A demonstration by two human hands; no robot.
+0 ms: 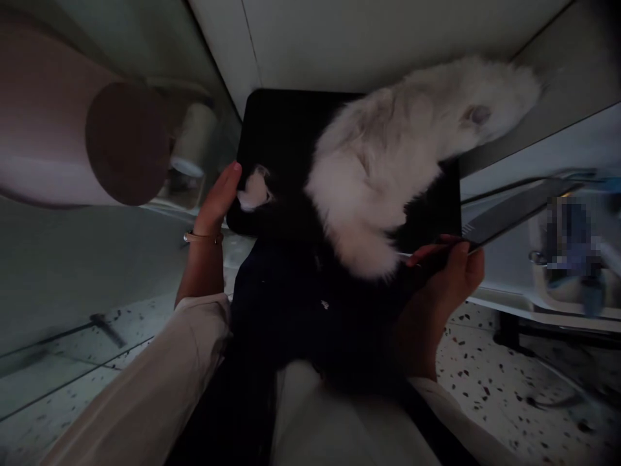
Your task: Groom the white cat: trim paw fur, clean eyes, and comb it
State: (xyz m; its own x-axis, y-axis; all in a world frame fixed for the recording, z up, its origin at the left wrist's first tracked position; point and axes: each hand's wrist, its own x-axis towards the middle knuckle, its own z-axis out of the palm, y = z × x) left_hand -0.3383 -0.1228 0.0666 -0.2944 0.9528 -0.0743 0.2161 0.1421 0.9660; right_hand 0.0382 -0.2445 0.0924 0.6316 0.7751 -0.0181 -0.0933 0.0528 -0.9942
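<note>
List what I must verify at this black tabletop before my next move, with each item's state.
1. White furry animal on the black tabletop: ok.
2. Animal wholly within the tabletop's edges: not ok; in this view it extends past the right and near edges.
3. Left hand apart from the animal: ok; it is at the left edge.
4. Tabletop free of loose fluff: not ok; a white tuft lies beside the left hand.
5. Right hand's hold: cannot tell; too dark.

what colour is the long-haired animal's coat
Mostly white, with greyish shading along the back; the long-haired animal shows in the head view, though the light is dim.
</note>
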